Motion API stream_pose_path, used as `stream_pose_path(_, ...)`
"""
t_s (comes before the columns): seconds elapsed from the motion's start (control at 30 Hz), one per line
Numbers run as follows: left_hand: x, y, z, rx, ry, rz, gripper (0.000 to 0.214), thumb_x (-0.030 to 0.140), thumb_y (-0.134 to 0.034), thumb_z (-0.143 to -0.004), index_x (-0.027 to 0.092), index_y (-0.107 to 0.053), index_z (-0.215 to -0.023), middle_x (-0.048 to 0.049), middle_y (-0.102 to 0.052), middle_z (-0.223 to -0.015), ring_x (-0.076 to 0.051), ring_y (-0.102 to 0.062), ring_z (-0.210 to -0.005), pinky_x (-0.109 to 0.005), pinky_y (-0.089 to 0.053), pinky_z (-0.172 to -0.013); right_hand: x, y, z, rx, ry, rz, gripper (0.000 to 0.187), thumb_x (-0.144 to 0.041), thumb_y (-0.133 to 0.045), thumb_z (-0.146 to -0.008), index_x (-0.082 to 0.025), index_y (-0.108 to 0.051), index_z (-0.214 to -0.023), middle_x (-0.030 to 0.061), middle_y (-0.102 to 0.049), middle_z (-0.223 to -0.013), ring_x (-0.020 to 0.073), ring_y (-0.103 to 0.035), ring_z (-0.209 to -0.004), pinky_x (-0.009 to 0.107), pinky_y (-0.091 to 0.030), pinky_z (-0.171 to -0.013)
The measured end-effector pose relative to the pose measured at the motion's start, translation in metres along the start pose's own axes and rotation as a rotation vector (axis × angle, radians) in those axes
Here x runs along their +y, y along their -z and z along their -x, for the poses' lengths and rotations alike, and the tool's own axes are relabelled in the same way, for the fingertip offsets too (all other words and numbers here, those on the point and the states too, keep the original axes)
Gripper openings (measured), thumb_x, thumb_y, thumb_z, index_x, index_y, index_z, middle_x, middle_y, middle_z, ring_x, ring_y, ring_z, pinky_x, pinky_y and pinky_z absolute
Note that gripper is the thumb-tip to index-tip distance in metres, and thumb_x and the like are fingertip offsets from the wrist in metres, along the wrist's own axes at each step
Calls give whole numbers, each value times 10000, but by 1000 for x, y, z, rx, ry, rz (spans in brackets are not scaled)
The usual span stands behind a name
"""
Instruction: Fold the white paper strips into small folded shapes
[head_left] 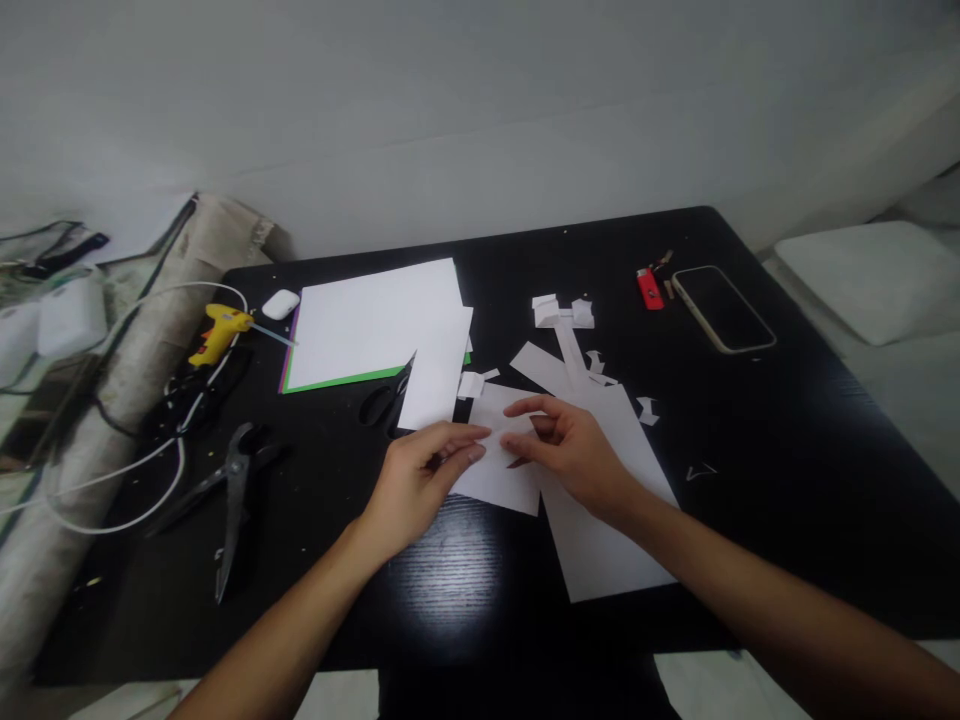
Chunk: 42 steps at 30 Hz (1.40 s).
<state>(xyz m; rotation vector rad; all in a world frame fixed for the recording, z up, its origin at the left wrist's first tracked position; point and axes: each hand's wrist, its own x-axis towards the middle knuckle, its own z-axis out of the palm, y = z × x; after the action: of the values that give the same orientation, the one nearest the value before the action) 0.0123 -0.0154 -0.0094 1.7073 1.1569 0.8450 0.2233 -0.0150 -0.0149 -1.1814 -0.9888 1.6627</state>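
White paper (pixel 501 484), black table (pixel 787 470), yellow glue gun (pixel 219 332), red lighter (pixel 649 289).

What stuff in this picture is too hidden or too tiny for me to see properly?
All in the head view:
- Black handles: the white paper strip hides the tool's other end.
- Green sheet: the white sheet covers all but its edge.
- Left hand and right hand: blur hides whether the fingertips pinch anything.
- Bits beside the red lighter: too small to identify.

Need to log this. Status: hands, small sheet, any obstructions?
Left hand over small white sheet, grip unclear. Right hand facing it, thumb and forefinger apart. Sheet partly hidden by hands. Folded scrap by its far edge.
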Motion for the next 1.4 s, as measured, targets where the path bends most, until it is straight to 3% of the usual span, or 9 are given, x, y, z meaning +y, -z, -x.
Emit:
stream_pose_path(0.23,-1,0,-2,-73,125,117,219,283,-705,-910,192,-748,-1105,-44,-771,-892,-162,-711,-795,-263,-569,-735,1,0,0,1,22,57,365,-330,-852,-747,-181,-667,-1024,-78,-585,-583,128,-632,-584,338,-608,-687)
stream_pose_path(0.4,0,1,-3,-127,176,102,159,324,-694,-918,179,-752,-951,-29,-754,-833,-153,-687,-761,-246,-533,-680,-1,0,1,-5,-1,69,374,-319,-850,-748,-176,-654,-1033,-101,-527,-556,116,-610,-570,315,-593,-678)
stream_pose_path(0.57,1,0,-3,-102,186,115,134,303,-705,-902,175,-744,-907,-13,-726,-770,-127,-644,-690,-231,-500,-632,0,1,-2,-6,-20,43,405,-308,-869,-719,-185,-637,-1027,-109,-527,-556,128,-646,-586,324,-602,-692)
stream_pose_path(0.77,2,0,-4,-88,195,128,151,316,-708,-893,170,-745,-881,-10,-700,-724,-124,-617,-648,-231,-479,-593,-1,4,-2,-43,-62,12,427,-274,-878,-697,-180,-630,-1031,-55,-658,-645,150,-699,-639,332,-602,-720)
stream_pose_path(1.4,1,0,-4,-98,195,93,198,357,-697,-899,165,-735,-872,-16,-680,-718,-133,-604,-648,-239,-453,-578,-1,2,-1,-20,-40,16,449,-335,-898,-677,-187,-635,-1009,-70,-608,-619,156,-689,-624,347,-608,-709)
